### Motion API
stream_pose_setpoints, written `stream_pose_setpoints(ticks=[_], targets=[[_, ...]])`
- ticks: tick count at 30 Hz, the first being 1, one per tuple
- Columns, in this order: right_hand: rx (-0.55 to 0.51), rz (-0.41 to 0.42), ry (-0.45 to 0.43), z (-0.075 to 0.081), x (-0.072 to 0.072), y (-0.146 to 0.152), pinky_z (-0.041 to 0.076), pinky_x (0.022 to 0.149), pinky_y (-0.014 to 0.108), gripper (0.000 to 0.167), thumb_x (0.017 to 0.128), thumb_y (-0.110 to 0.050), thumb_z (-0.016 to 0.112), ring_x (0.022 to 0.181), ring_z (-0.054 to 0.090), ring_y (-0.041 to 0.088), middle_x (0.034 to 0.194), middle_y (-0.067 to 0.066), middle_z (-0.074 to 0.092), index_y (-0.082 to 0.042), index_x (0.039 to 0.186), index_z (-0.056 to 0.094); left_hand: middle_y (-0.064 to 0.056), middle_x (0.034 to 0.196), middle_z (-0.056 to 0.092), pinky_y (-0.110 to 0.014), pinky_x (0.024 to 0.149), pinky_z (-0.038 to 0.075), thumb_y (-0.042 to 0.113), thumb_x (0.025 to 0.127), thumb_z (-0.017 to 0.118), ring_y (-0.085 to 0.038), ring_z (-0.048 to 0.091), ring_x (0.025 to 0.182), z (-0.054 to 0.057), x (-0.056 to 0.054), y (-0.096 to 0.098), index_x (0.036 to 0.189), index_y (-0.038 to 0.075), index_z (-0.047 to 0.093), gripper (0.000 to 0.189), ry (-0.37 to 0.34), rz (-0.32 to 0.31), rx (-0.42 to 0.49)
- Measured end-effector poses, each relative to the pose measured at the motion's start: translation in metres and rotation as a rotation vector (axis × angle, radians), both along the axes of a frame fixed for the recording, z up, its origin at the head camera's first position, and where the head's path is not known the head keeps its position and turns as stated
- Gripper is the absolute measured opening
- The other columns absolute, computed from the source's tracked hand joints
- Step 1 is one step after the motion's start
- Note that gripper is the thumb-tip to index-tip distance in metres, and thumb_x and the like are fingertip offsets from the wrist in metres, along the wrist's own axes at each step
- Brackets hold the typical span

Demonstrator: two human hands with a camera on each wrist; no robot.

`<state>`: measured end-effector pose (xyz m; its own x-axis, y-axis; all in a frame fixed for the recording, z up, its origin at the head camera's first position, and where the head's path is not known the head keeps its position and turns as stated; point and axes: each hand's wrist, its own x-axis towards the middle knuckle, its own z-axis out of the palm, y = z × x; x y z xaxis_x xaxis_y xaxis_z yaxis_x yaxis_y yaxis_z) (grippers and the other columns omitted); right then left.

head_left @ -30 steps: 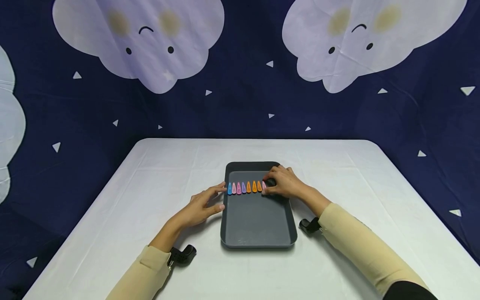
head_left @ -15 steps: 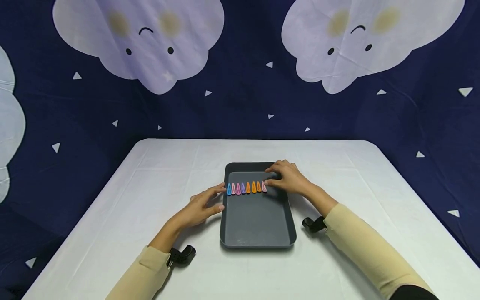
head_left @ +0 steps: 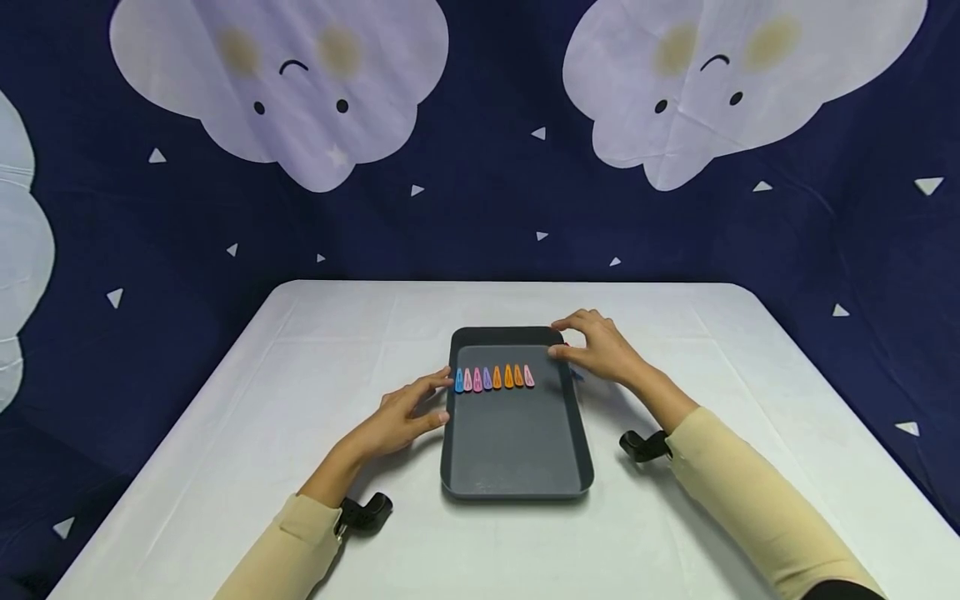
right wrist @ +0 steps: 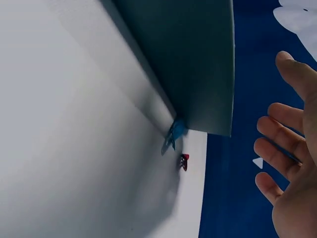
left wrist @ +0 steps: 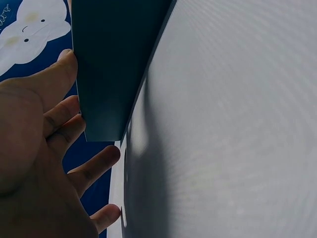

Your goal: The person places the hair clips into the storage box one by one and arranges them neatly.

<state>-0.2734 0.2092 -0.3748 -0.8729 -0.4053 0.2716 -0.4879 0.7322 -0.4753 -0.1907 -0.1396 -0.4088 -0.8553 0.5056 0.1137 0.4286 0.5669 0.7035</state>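
Note:
A row of several snap hair clips [head_left: 497, 377] in blue, pinks, purple and orange lies across the upper part of a dark grey tray [head_left: 517, 450]. My left hand [head_left: 401, 414] rests at the tray's left rim, fingers spread and thumb lower down the same side. In the left wrist view its fingertips [left wrist: 69, 59] lie along the tray's edge. My right hand [head_left: 603, 348] is over the tray's upper right corner, thumb and fingers apart with nothing between them. The right wrist view shows that hand [right wrist: 297, 148] with its palm bare, off the tray wall [right wrist: 198, 64].
Beside the tray's right wall, on the white tablecloth [head_left: 337, 333], lie a small blue object [right wrist: 176, 132] and a small red one [right wrist: 184, 161]. My right hand and arm partly hide them in the head view. A dark blue cloud-print cloth [head_left: 480, 225] hangs behind the table.
My right hand has let go of the pink hair clip at the row's right end and moved right and away to the tray's far right corner. My left hand has stayed put.

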Motion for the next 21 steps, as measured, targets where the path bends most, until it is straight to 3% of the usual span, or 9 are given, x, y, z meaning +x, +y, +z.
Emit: stream_pose_setpoints(ticks=[10, 21], targets=[[0.006, -0.055, 0.005, 0.0, -0.003, 0.018, 0.029, 0.101, 0.052, 0.052, 0.085, -0.039, 0.069, 0.119, 0.048, 0.033, 0.121, 0.013, 0.06, -0.008, 0.125, 0.06, -0.003, 0.156, 0.029, -0.061, 0.105, 0.017, 0.035, 0.092, 0.058, -0.033, 0.036, 0.139, -0.002, 0.0, -0.001, 0.138, 0.017, 0.043, 0.051, 0.006, 0.005, -0.004], [0.03, -0.105, -0.065, -0.011, -0.012, 0.04, 0.027, 0.103, 0.056, 0.053, 0.085, -0.037, 0.069, 0.12, 0.046, 0.035, 0.123, 0.016, 0.058, -0.007, 0.127, 0.057, -0.003, 0.156, 0.029, -0.062, 0.106, 0.017, 0.035, 0.092, 0.059, -0.033, 0.035, 0.14, -0.001, 0.0, -0.002, 0.138, 0.017, 0.044, 0.051, 0.003, 0.003, 0.001]])
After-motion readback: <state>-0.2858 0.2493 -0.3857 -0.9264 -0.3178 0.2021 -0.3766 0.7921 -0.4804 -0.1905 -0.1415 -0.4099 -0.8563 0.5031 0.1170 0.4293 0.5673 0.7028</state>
